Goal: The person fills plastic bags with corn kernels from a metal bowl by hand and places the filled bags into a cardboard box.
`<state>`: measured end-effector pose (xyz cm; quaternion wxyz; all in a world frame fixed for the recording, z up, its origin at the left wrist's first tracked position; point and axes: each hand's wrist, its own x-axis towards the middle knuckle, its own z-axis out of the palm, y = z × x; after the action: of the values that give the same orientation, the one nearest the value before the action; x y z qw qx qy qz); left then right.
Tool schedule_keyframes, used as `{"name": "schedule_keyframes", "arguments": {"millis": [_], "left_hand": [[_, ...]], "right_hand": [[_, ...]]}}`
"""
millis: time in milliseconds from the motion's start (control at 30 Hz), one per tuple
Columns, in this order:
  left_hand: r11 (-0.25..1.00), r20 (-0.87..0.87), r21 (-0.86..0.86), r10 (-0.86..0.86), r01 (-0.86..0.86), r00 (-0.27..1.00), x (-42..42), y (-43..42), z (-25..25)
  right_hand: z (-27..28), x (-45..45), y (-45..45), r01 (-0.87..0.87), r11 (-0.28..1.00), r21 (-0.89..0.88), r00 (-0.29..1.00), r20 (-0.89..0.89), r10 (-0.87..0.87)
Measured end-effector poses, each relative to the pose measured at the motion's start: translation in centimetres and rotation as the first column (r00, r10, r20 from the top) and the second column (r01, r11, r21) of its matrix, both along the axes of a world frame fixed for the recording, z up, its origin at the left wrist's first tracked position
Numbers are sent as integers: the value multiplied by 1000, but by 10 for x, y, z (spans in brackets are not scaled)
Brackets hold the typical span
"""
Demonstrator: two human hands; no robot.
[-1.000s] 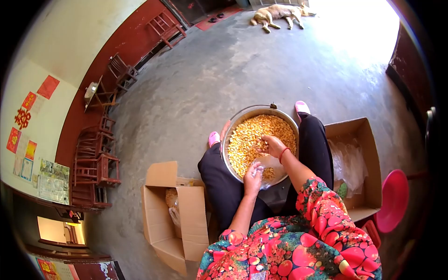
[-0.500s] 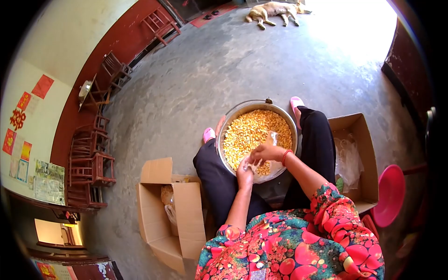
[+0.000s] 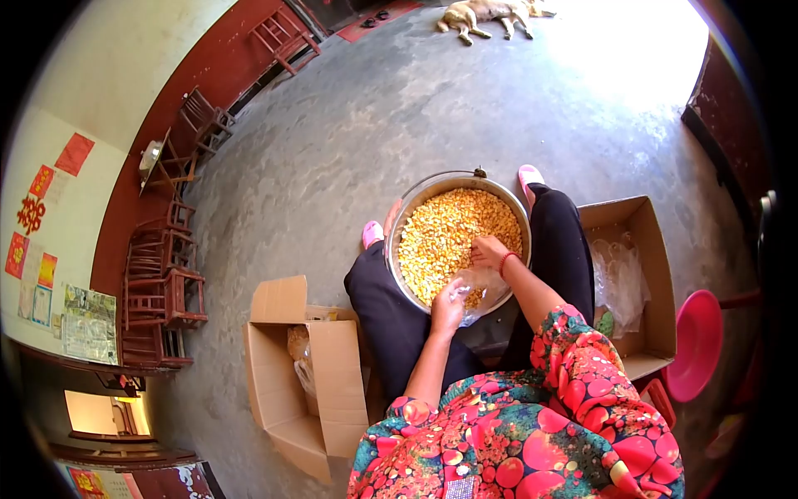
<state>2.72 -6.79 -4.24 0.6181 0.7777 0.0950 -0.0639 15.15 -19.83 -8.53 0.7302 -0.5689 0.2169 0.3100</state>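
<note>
A metal bucket (image 3: 394, 249) full of yellow corn kernels (image 3: 445, 229) stands between my knees. My left hand (image 3: 447, 309) is closed on the edge of a clear plastic bag (image 3: 492, 287) at the near rim. The bag lies partly over the kernels, with some kernels showing in or under it. Over the kernels near the bucket's right side is my right hand (image 3: 490, 252), a red bracelet on its wrist. Its fingers are curled down at the kernels' surface; what they hold is hidden.
An open cardboard box (image 3: 341, 382) with a bagged item stands left of my legs. Another cardboard box (image 3: 657, 274) on the right holds plastic bags (image 3: 619, 287), beside a pink basin (image 3: 697, 345). A dog (image 3: 490, 17) lies far ahead; wooden chairs (image 3: 162, 283) line the left wall.
My hands were close together at the bucket's near side. My right hand has moved away and forward over the kernels, and the bag is more spread out between the hands.
</note>
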Motion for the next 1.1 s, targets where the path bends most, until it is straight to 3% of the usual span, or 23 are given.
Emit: {"name": "schedule_keyframes", "arguments": {"millis": [100, 167, 200, 233, 267, 300, 333, 367, 400, 467, 567, 633, 667, 833, 933, 967, 1033, 1100], "left_hand": [[998, -45, 41, -50, 52, 998, -2, -1, 8], [999, -23, -30, -31, 30, 999, -2, 3, -8], [998, 4, 28, -54, 54, 999, -2, 3, -9], [993, 31, 86, -80, 77, 996, -1, 4, -9], [993, 31, 88, -77, 74, 997, -2, 4, -9], [992, 28, 108, -62, 59, 998, -2, 4, -10], [991, 26, 127, -46, 43, 999, -2, 4, -10], [991, 27, 127, -44, 40, 999, -2, 5, -9], [990, 33, 139, -39, 34, 999, -2, 5, -7], [989, 37, 143, -36, 31, 999, -2, 4, -8], [980, 118, 198, -18, -6, 993, 0, 3, -11], [985, 95, 159, 47, -62, 994, 1, 3, -10], [985, 95, 158, 46, -61, 994, 1, 4, -11], [992, -16, 48, 118, -117, 993, 3, 7, -19], [991, -23, 23, 135, -134, 991, 4, 8, -18], [990, -6, 18, 143, -143, 990, 6, 9, -17], [984, -28, -27, 177, -178, 984, 5, 5, 3], [972, -153, -73, 211, -224, 966, 6, 7, 9]], "right_hand": [[-9, 12, 18, 10, 997, 82, 995, -102, -2], [-7, 7, 22, 32, 999, -15, 998, -49, -33], [-21, 8, 20, -171, 905, -389, 850, 406, 335], [-28, 9, 22, -116, 659, -743, 405, 570, 715], [-34, 10, 31, -232, 809, -540, 638, 543, 546], [-34, 10, 40, -207, 932, -297, 842, 432, 324], [-22, 8, 45, -17, 999, -50, 983, 181, 26], [-12, 6, 47, 244, 961, 127, 963, -151, -224], [-42, 14, 50, 222, 954, 199, 969, -157, -193], [-47, 18, 47, 206, 952, 228, 974, -142, -177], [-24, 13, 40, 209, 956, 204, 977, -79, -197], [13, 0, 26, 158, 871, 464, 987, -44, -155], [17, 1, 22, 174, 847, 503, 985, -75, -158], [31, -2, 12, 136, 859, 495, 991, -52, -127], [59, -10, 8, -68, 897, 436, 997, 73, 40], [67, -14, 8, -65, 898, 436, 997, 70, 39], [75, -22, 8, -271, 852, 448, 962, 163, 220], [77, -29, 7, -353, 843, 406, 935, 183, 304]]}}
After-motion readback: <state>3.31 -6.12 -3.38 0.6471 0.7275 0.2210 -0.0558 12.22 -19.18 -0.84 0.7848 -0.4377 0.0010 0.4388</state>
